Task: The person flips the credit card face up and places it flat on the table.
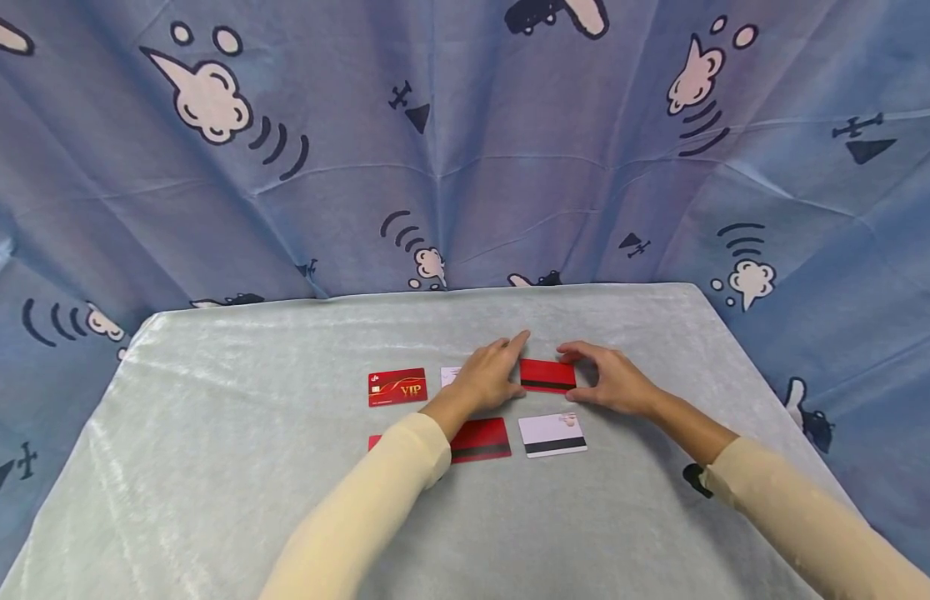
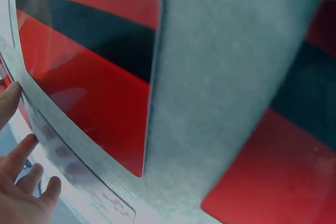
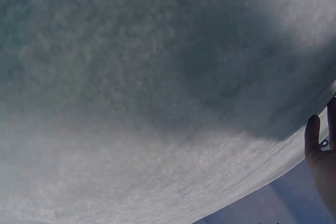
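In the head view, both hands are at a red card with a black stripe [image 1: 547, 376], lying flat on the table. My left hand [image 1: 489, 372] is at its left end, the thumb near the lower corner and the fingers reaching past the upper one. At the right end, my right hand [image 1: 613, 382] has its fingertips by the upper corner and its thumb by the lower. The left wrist view shows the left hand [image 2: 26, 187] with fingers spread beside a white card [image 2: 79, 166]. Only part of the right hand [image 3: 321, 166] appears in the right wrist view.
A red VIP card [image 1: 397, 387] lies left of a partly covered white card [image 1: 449, 375]. Nearer are a white striped card [image 1: 552, 435], a larger-looking red striped card [image 1: 482, 442] and a red card [image 1: 373, 441] mostly behind the left sleeve. A patterned curtain [image 1: 495, 208] hangs behind the table [image 1: 210, 467].
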Demonstrator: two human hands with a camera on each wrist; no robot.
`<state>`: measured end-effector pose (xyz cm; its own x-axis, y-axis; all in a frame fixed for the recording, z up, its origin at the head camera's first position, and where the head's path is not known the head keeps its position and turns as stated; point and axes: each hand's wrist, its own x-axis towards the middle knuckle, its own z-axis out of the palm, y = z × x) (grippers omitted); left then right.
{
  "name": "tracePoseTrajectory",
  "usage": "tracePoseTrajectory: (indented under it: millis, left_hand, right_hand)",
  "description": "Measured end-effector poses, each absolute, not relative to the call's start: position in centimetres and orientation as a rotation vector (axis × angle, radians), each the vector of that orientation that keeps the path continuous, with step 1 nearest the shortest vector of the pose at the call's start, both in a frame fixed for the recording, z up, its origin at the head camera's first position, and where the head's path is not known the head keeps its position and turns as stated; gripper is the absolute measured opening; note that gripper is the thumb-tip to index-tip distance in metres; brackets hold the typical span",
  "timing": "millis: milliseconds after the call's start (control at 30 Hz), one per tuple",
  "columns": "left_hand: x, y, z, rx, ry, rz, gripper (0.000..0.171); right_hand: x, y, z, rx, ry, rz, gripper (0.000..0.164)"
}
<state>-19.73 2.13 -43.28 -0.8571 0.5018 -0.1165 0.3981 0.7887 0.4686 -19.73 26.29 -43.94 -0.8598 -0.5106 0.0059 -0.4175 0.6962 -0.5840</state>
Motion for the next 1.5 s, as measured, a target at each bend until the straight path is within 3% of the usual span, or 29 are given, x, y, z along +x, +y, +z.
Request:
tracePoseTrajectory:
  millis: [867, 1500]
  left_hand:
    - [-19.49, 2.4, -43.26, 0.728, 2.793, 0.553, 0.085]
    - [-19.65, 2.22, -42.93, 0.801, 2.776, 0.727, 0.082]
  right_hand:
    - [-19.96, 26.49, -43.85, -0.804, 2.745, -0.873, 0.062]
    - [-19.97, 26.35, -43.52, -0.795, 2.738, -0.872, 0.068]
